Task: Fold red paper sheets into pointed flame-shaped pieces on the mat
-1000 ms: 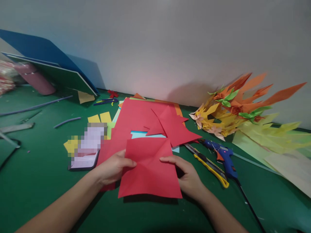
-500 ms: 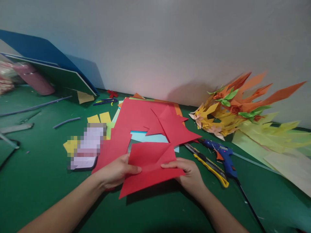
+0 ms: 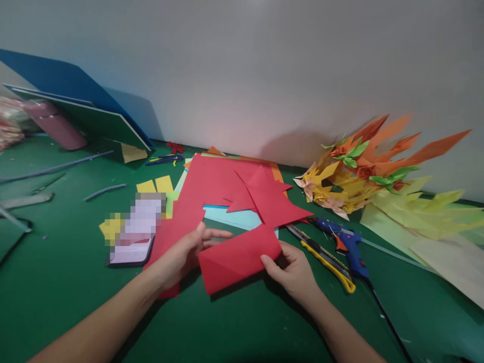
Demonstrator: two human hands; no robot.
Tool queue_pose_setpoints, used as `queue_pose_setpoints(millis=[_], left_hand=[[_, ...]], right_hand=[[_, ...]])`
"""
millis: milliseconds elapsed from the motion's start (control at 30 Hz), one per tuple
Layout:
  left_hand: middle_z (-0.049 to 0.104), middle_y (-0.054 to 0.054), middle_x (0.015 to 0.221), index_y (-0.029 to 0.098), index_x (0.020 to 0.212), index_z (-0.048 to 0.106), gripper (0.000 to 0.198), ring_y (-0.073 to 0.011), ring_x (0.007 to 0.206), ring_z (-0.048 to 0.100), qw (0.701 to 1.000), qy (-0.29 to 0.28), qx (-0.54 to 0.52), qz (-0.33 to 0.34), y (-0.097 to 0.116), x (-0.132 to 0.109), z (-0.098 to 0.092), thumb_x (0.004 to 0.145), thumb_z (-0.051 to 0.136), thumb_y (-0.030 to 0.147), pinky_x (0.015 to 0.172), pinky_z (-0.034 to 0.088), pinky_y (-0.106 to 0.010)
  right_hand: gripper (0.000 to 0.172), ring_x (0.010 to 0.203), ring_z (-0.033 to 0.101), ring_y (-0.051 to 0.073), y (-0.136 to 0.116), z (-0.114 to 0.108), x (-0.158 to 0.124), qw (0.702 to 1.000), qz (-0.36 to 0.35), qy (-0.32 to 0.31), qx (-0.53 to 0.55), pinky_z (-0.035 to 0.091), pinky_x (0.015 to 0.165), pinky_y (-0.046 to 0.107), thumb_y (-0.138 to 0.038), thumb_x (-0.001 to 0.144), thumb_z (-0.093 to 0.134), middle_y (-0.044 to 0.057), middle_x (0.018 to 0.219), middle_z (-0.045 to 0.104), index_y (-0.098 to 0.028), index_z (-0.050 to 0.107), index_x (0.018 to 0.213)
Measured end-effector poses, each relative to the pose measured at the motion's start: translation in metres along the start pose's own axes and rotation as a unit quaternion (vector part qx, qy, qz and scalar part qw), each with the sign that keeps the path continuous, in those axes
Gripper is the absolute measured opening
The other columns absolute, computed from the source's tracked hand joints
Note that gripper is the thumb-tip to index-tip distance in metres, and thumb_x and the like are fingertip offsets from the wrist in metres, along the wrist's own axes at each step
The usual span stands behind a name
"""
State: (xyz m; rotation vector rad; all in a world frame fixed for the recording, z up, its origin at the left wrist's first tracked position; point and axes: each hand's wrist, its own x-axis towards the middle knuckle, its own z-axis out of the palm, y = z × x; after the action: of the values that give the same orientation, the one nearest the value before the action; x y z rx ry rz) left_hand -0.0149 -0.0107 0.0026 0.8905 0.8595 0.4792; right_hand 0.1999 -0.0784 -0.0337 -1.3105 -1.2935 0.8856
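A red sheet of paper (image 3: 238, 259), folded into a rectangle, is held above the green table. My right hand (image 3: 293, 269) grips its right end, thumb on the front and fingers behind. At its left end is my left hand (image 3: 187, 252), with thumb raised and fingers stretched out behind the paper's edge; it is open. Beyond the hands lie red paper pieces with pointed corners (image 3: 270, 196) on a larger red sheet (image 3: 212, 176). Another red sheet (image 3: 170, 237) lies partly under my left hand, and light blue paper (image 3: 230, 217) shows between them.
To the left lies a phone (image 3: 138, 229) beside yellow paper squares (image 3: 163, 184). A yellow cutter knife (image 3: 328, 264) and a blue glue gun (image 3: 351, 247) lie right of my right hand. Orange and yellow paper flowers (image 3: 363, 171) stand behind. A pink bottle (image 3: 55, 123) leans at far left.
The red paper has gone from partly opened to folded into a flatter rectangle. My left hand has loosened from it and spread its fingers, while my right hand keeps hold.
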Motion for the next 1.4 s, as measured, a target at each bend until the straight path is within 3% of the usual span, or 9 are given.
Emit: queue_pose_setpoints(millis=[100, 200, 300, 400, 500, 667, 1133, 1400], left_hand=[[0.069, -0.002, 0.079, 0.019, 0.095, 0.071, 0.04, -0.0167, 0.072, 0.063, 0.994, 0.028, 0.1, 0.034, 0.0, 0.0, -0.002, 0.062, 0.082, 0.038, 0.067, 0.045, -0.025], [0.067, 0.0, 0.07, 0.017, 0.083, 0.071, 0.027, -0.0144, 0.065, 0.06, 0.991, 0.048, 0.125, 0.026, -0.004, 0.002, 0.002, 0.062, 0.082, 0.031, 0.064, 0.044, -0.025], [0.068, 0.0, 0.073, 0.017, 0.077, 0.069, 0.027, -0.0146, 0.067, 0.06, 0.992, 0.091, 0.076, 0.045, -0.009, 0.004, 0.01, 0.058, 0.084, 0.03, 0.065, 0.045, -0.025], [0.064, 0.003, 0.068, 0.018, 0.073, 0.067, 0.028, -0.0125, 0.064, 0.057, 0.986, 0.133, 0.037, 0.098, -0.015, 0.005, 0.021, 0.054, 0.085, 0.029, 0.064, 0.045, -0.024], [0.06, 0.003, 0.064, 0.018, 0.071, 0.066, 0.028, -0.0122, 0.062, 0.054, 0.983, 0.129, 0.04, 0.124, -0.023, 0.005, 0.031, 0.054, 0.084, 0.029, 0.063, 0.045, -0.024], [0.057, 0.004, 0.064, 0.019, 0.074, 0.065, 0.029, -0.0123, 0.063, 0.053, 0.987, 0.098, 0.057, 0.117, -0.03, 0.003, 0.04, 0.054, 0.083, 0.029, 0.063, 0.045, -0.025], [0.058, 0.002, 0.063, 0.019, 0.071, 0.062, 0.025, -0.0128, 0.061, 0.052, 0.98, 0.108, 0.101, 0.133, -0.031, 0.005, 0.037, 0.061, 0.079, 0.035, 0.058, 0.043, -0.024], [0.062, 0.001, 0.066, 0.019, 0.071, 0.064, 0.026, -0.0131, 0.062, 0.055, 0.98, 0.11, 0.096, 0.135, -0.032, 0.006, 0.036, 0.059, 0.08, 0.035, 0.061, 0.046, -0.025]], right_hand=[[0.017, 0.061, 0.057, 0.018, 0.005, 0.0, -0.002, 1.0, -0.002, -0.016, -0.007, 0.049, 0.06, 0.029, -0.032, 0.07, 0.066, 0.002, 0.065, 0.064, -0.02, 0.059, 0.059], [0.021, 0.063, 0.06, 0.017, 0.01, -0.002, -0.002, 0.997, 0.048, -0.002, 0.06, 0.051, 0.062, 0.028, -0.037, 0.07, 0.072, 0.001, 0.071, 0.065, -0.021, 0.06, 0.077], [0.049, 0.078, 0.067, 0.019, 0.01, -0.001, 0.001, 0.979, 0.087, 0.026, 0.182, 0.054, 0.072, 0.03, -0.046, 0.069, 0.076, 0.003, 0.089, 0.071, -0.026, 0.054, 0.107], [0.064, 0.092, 0.067, 0.024, 0.005, 0.005, 0.001, 0.966, 0.103, 0.002, 0.239, 0.053, 0.082, 0.037, -0.057, 0.059, 0.079, 0.01, 0.102, 0.071, -0.023, 0.057, 0.109], [0.056, 0.083, 0.068, 0.028, 0.002, 0.012, -0.005, 0.971, 0.143, -0.037, 0.187, 0.055, 0.075, 0.039, -0.059, 0.053, 0.081, 0.011, 0.089, 0.074, -0.019, 0.067, 0.09], [0.041, 0.076, 0.067, 0.025, 0.003, 0.014, -0.012, 0.979, 0.171, 0.019, 0.111, 0.055, 0.071, 0.037, -0.05, 0.059, 0.081, 0.008, 0.081, 0.073, -0.017, 0.068, 0.08], [0.039, 0.072, 0.066, 0.022, 0.007, 0.013, -0.009, 0.98, 0.143, 0.026, 0.135, 0.054, 0.067, 0.033, -0.046, 0.059, 0.082, 0.005, 0.08, 0.073, -0.018, 0.068, 0.082], [0.04, 0.079, 0.067, 0.024, 0.008, 0.013, -0.008, 0.978, 0.148, 0.018, 0.147, 0.054, 0.074, 0.035, -0.043, 0.061, 0.082, 0.006, 0.088, 0.074, -0.018, 0.068, 0.089]])
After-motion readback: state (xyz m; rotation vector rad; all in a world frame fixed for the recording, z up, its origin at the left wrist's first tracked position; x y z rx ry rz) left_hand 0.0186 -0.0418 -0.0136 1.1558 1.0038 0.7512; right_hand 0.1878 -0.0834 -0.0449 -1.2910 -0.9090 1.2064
